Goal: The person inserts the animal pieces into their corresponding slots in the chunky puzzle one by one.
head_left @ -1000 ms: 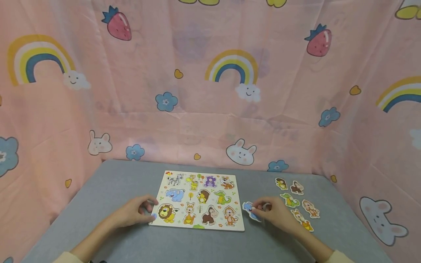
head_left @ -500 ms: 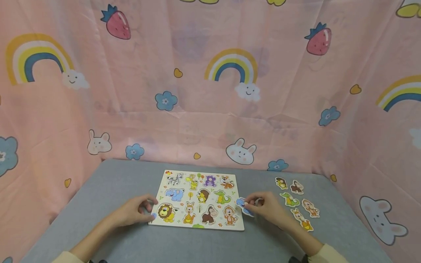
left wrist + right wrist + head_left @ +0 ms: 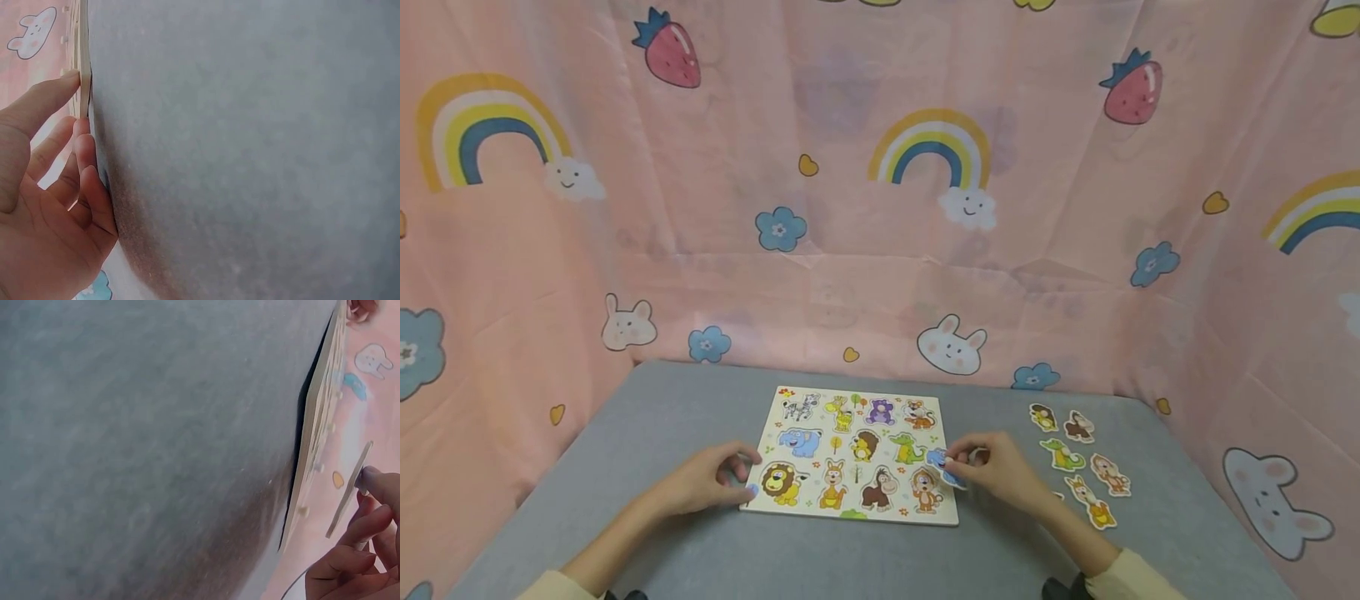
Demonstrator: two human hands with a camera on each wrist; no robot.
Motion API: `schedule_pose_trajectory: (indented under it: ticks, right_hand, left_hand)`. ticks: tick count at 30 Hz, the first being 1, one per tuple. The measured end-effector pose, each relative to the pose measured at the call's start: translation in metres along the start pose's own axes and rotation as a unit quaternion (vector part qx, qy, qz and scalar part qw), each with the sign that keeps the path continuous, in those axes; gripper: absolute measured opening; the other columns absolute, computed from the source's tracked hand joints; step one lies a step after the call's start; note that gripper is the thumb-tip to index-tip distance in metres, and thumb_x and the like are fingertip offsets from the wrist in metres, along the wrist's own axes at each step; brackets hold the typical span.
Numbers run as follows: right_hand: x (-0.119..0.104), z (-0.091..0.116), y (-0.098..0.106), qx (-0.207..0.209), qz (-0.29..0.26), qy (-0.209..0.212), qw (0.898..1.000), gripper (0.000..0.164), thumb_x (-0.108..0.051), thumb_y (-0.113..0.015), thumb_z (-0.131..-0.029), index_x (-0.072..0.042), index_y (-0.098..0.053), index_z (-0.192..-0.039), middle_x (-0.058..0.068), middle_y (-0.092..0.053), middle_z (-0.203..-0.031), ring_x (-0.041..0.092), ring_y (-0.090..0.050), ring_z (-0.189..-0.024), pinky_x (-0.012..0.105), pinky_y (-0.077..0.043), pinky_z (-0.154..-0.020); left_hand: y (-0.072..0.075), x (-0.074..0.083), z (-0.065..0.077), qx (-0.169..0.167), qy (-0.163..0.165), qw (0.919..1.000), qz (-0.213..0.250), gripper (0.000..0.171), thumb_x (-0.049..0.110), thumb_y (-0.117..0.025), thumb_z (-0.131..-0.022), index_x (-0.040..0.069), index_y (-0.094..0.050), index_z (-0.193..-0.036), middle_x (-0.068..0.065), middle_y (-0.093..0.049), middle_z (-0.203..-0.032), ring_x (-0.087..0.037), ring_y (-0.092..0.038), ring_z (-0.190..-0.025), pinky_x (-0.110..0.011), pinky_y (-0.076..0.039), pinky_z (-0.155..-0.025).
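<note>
In the head view, the pale animal puzzle board (image 3: 797, 507) lies flat on the table. My left hand (image 3: 709, 478) holds its left edge. The left wrist view shows the thumb (image 3: 53, 95) on the board's top face and the other fingertips against its side. My right hand (image 3: 996, 468) pinches a blue elephant puzzle piece (image 3: 942, 468) over the board's right edge, near the crocodile and monkey pictures. Seen edge-on in the right wrist view, the piece (image 3: 349, 490) is tilted and raised above the board (image 3: 307, 440), held between thumb and fingers.
Loose pieces lie right of the board: a hedgehog (image 3: 1042, 417), a gorilla (image 3: 1078, 427), a crocodile (image 3: 1062, 456), a monkey (image 3: 1110, 476) and a kangaroo (image 3: 1091, 503). Another piece is mostly hidden behind the right wrist. A pink printed curtain (image 3: 850, 283) surrounds the grey table (image 3: 700, 554).
My right hand has carried the elephant piece leftward and slightly away from me, from beside the board to over its right edge. The left hand has stayed at the board's left edge.
</note>
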State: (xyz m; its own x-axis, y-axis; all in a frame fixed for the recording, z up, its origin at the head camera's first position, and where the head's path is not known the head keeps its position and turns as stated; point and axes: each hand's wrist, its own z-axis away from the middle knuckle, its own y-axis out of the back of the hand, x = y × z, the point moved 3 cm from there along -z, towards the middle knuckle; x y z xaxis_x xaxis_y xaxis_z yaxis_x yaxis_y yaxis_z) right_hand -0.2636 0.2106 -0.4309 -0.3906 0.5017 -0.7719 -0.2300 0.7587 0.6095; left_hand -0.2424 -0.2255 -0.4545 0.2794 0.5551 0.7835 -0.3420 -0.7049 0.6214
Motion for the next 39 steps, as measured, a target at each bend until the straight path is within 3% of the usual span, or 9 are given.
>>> schedule_pose_trajectory:
  ticks: [11,22,39]
  right_hand:
    - [-0.013,-0.012,-0.01,0.002,-0.012,0.011,1.0,0.013,-0.015,-0.081,-0.089,-0.004,-0.075,-0.092,0.0,-0.06,-0.077,0.008,-0.042,-0.056,0.022,-0.033,-0.049]
    - [-0.023,-0.03,-0.031,-0.012,-0.037,0.043,0.998,0.006,-0.012,-0.079,-0.09,-0.007,-0.076,-0.092,0.0,-0.062,-0.078,0.007,-0.041,-0.053,0.02,-0.034,-0.049]
    - [-0.055,-0.051,-0.072,-0.048,-0.072,0.037,0.996,0.005,-0.008,-0.078,-0.091,-0.004,-0.076,-0.093,0.002,-0.061,-0.08,0.007,-0.04,-0.053,0.021,-0.034,-0.049]
  left_hand:
    - [0.0,0.001,0.0,-0.002,-0.003,1.0,0.002,0.043,0.017,-0.083,-0.085,0.003,-0.062,-0.12,-0.002,-0.057,-0.089,-0.014,-0.051,-0.066,-0.027,-0.042,-0.06]
    - [0.0,0.002,0.001,-0.005,0.001,1.0,0.003,0.043,0.017,-0.084,-0.085,0.003,-0.062,-0.12,-0.002,-0.057,-0.089,-0.014,-0.05,-0.063,-0.027,-0.041,-0.058]
    - [0.0,0.002,0.0,-0.009,0.001,0.9999,0.01,0.043,0.016,-0.083,-0.085,0.002,-0.062,-0.12,-0.003,-0.056,-0.09,-0.016,-0.051,-0.065,-0.028,-0.042,-0.06]
